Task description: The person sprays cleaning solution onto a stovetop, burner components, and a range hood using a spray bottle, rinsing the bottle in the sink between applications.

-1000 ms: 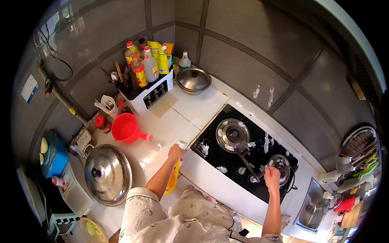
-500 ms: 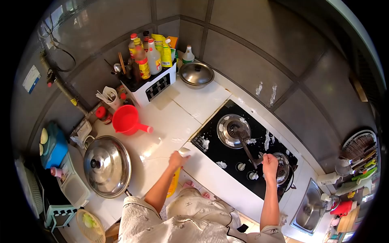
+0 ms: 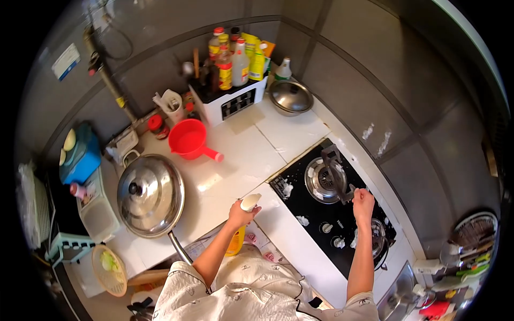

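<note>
My left hand (image 3: 241,215) is wrapped round the neck of a yellow spray bottle (image 3: 235,242) with a white head (image 3: 250,201), near the counter's front edge. In my right hand (image 3: 363,201) is one end of the dark metal pot stand (image 3: 334,170), raised and tilted over the rear-left burner (image 3: 323,181). The black gas stove (image 3: 310,211) carries patches of white foam. Partly behind my right forearm lies the other burner (image 3: 378,235). Two knobs (image 3: 326,228) sit on the stove's front part.
A red ladle (image 3: 187,139), a large lidded pan (image 3: 150,195) and a small lidded pot (image 3: 290,97) stand on the counter. Bottles crowd a white rack (image 3: 238,105) at the back. A basket (image 3: 110,270) is lower left, a sink (image 3: 397,293) lower right.
The view has shifted, moving the counter items rightward. My right hand has lifted and swung the pot stand over the burner. My left hand keeps the spray bottle, its head turned.
</note>
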Action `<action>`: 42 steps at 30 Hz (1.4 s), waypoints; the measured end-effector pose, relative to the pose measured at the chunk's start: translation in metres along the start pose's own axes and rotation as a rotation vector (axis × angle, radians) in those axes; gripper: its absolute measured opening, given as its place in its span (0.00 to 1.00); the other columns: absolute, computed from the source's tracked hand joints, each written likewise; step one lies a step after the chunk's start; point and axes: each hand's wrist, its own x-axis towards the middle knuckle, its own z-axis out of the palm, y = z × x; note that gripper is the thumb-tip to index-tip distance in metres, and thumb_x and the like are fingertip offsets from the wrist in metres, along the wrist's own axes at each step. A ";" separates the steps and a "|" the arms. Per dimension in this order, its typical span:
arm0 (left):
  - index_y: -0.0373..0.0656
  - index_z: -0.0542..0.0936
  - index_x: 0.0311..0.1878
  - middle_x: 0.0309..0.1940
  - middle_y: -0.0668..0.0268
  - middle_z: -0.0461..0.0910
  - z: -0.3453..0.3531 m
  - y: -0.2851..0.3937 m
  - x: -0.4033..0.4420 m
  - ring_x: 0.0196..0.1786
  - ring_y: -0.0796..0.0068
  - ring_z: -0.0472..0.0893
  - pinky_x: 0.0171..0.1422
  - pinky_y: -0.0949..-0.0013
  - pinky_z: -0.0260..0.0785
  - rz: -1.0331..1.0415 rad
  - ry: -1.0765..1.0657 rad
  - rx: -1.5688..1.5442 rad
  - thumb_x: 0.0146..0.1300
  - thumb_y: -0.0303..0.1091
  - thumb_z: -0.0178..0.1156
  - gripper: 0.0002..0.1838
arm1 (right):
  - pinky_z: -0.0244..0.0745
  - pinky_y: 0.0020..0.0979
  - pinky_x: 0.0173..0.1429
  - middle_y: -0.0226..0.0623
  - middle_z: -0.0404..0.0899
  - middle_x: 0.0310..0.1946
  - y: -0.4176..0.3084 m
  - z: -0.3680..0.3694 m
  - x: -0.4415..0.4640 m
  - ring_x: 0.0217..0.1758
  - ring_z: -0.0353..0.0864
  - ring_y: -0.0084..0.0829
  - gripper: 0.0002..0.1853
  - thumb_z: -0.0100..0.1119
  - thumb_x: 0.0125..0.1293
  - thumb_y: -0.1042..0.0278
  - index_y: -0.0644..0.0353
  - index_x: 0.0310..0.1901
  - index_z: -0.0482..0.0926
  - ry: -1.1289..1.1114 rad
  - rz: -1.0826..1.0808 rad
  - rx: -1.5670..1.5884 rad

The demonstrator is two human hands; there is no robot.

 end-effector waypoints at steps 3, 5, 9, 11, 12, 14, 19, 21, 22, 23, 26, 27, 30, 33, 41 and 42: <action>0.39 0.78 0.34 0.18 0.66 0.77 -0.013 -0.001 -0.022 0.14 0.77 0.73 0.21 0.73 0.68 0.058 0.077 -0.151 0.52 0.38 0.64 0.12 | 0.61 0.25 0.24 0.31 0.69 0.13 0.001 0.029 -0.001 0.18 0.67 0.19 0.16 0.49 0.64 0.65 0.65 0.22 0.71 -0.111 -0.153 0.059; 0.38 0.78 0.33 0.17 0.67 0.76 -0.029 0.007 -0.051 0.14 0.80 0.71 0.21 0.74 0.66 0.137 0.125 -0.284 0.52 0.35 0.64 0.10 | 0.61 0.26 0.22 0.33 0.69 0.12 -0.014 0.049 -0.009 0.16 0.67 0.20 0.14 0.49 0.63 0.67 0.66 0.22 0.71 -0.193 -0.283 0.043; 0.37 0.76 0.33 0.19 0.69 0.75 -0.050 0.014 -0.103 0.14 0.82 0.72 0.18 0.78 0.64 0.194 0.173 -0.465 0.55 0.29 0.62 0.07 | 0.66 0.41 0.26 0.47 0.72 0.18 -0.061 0.087 -0.033 0.22 0.74 0.46 0.11 0.49 0.61 0.69 0.64 0.23 0.71 -0.358 -0.597 -0.079; 0.37 0.76 0.34 0.18 0.70 0.74 -0.052 0.009 -0.121 0.14 0.82 0.72 0.18 0.78 0.64 0.234 0.252 -0.450 0.55 0.28 0.62 0.06 | 0.68 0.43 0.27 0.47 0.73 0.21 -0.074 0.113 -0.043 0.24 0.75 0.47 0.10 0.49 0.61 0.68 0.63 0.24 0.71 -0.422 -0.772 -0.143; 0.37 0.76 0.34 0.18 0.70 0.74 -0.053 0.008 -0.128 0.14 0.83 0.72 0.18 0.78 0.64 0.258 0.287 -0.441 0.55 0.28 0.62 0.06 | 0.69 0.44 0.28 0.47 0.74 0.22 -0.081 0.125 -0.049 0.25 0.75 0.48 0.10 0.49 0.61 0.68 0.62 0.24 0.70 -0.459 -0.827 -0.161; 0.38 0.78 0.37 0.22 0.69 0.77 -0.060 0.009 -0.144 0.24 0.84 0.73 0.27 0.77 0.67 0.161 0.271 -0.482 0.53 0.28 0.63 0.08 | 0.71 0.42 0.28 0.46 0.74 0.22 -0.089 0.149 -0.061 0.24 0.75 0.47 0.10 0.48 0.62 0.68 0.63 0.25 0.70 -0.517 -0.914 -0.158; 0.37 0.78 0.34 0.18 0.70 0.76 -0.063 0.003 -0.166 0.16 0.84 0.72 0.20 0.79 0.64 0.144 0.355 -0.530 0.53 0.27 0.63 0.07 | 0.73 0.36 0.28 0.42 0.72 0.23 -0.090 0.207 -0.095 0.26 0.76 0.39 0.02 0.52 0.52 0.75 0.62 0.27 0.70 -0.498 -1.160 -0.136; 0.37 0.78 0.33 0.18 0.70 0.75 -0.063 0.000 -0.171 0.16 0.84 0.72 0.19 0.79 0.63 0.133 0.403 -0.555 0.54 0.28 0.63 0.06 | 0.74 0.34 0.28 0.39 0.71 0.23 -0.085 0.224 -0.109 0.27 0.76 0.36 0.03 0.52 0.50 0.76 0.62 0.28 0.69 -0.462 -1.197 -0.187; 0.37 0.78 0.33 0.17 0.70 0.75 -0.062 0.000 -0.174 0.16 0.84 0.72 0.19 0.79 0.63 0.114 0.425 -0.577 0.54 0.28 0.63 0.06 | 0.74 0.32 0.28 0.38 0.70 0.23 -0.083 0.230 -0.115 0.27 0.76 0.34 0.04 0.52 0.49 0.77 0.61 0.28 0.69 -0.439 -1.211 -0.215; 0.38 0.78 0.33 0.17 0.71 0.75 -0.061 0.001 -0.176 0.16 0.84 0.72 0.19 0.79 0.63 0.097 0.446 -0.599 0.54 0.29 0.63 0.06 | 0.75 0.30 0.26 0.35 0.70 0.23 -0.082 0.234 -0.120 0.26 0.76 0.31 0.03 0.50 0.51 0.77 0.61 0.29 0.69 -0.371 -1.260 -0.216; 0.38 0.78 0.31 0.17 0.71 0.74 -0.060 0.005 -0.178 0.16 0.84 0.72 0.19 0.79 0.64 0.102 0.461 -0.602 0.54 0.30 0.63 0.06 | 0.75 0.30 0.25 0.34 0.70 0.22 -0.072 0.257 -0.136 0.25 0.76 0.32 0.03 0.50 0.52 0.76 0.61 0.29 0.69 -0.350 -1.169 -0.207; 0.37 0.78 0.32 0.17 0.71 0.75 -0.059 0.002 -0.176 0.16 0.84 0.72 0.19 0.79 0.64 0.110 0.442 -0.610 0.54 0.30 0.63 0.06 | 0.76 0.31 0.26 0.36 0.71 0.23 -0.068 0.265 -0.140 0.25 0.77 0.34 0.03 0.50 0.53 0.76 0.63 0.30 0.70 -0.400 -1.132 -0.241; 0.37 0.78 0.33 0.18 0.70 0.75 -0.057 0.006 -0.169 0.16 0.83 0.72 0.20 0.78 0.64 0.093 0.385 -0.684 0.54 0.30 0.63 0.07 | 0.76 0.37 0.29 0.43 0.75 0.27 -0.057 0.294 -0.153 0.29 0.79 0.40 0.05 0.46 0.54 0.77 0.63 0.33 0.70 -0.587 -0.966 -0.329; 0.37 0.73 0.45 0.29 0.64 0.76 -0.055 0.016 -0.164 0.20 0.79 0.72 0.22 0.78 0.65 0.118 0.267 -0.642 0.57 0.27 0.59 0.12 | 0.77 0.35 0.29 0.48 0.77 0.28 -0.048 0.317 -0.158 0.30 0.81 0.42 0.06 0.49 0.52 0.79 0.68 0.33 0.71 -0.670 -0.911 -0.340; 0.35 0.71 0.51 0.36 0.60 0.76 -0.050 0.070 -0.133 0.25 0.74 0.75 0.23 0.74 0.68 0.268 -0.060 -0.828 0.57 0.24 0.59 0.18 | 0.71 0.38 0.46 0.51 0.75 0.38 -0.073 0.298 -0.139 0.44 0.76 0.45 0.29 0.52 0.58 0.48 0.63 0.54 0.65 -1.022 -0.131 0.165; 0.35 0.71 0.51 0.37 0.59 0.76 -0.048 0.082 -0.128 0.25 0.75 0.75 0.23 0.74 0.68 0.298 -0.097 -0.844 0.56 0.24 0.58 0.18 | 0.69 0.36 0.38 0.45 0.76 0.30 -0.055 0.303 -0.139 0.33 0.75 0.43 0.18 0.50 0.58 0.57 0.60 0.46 0.67 -0.872 -0.133 0.429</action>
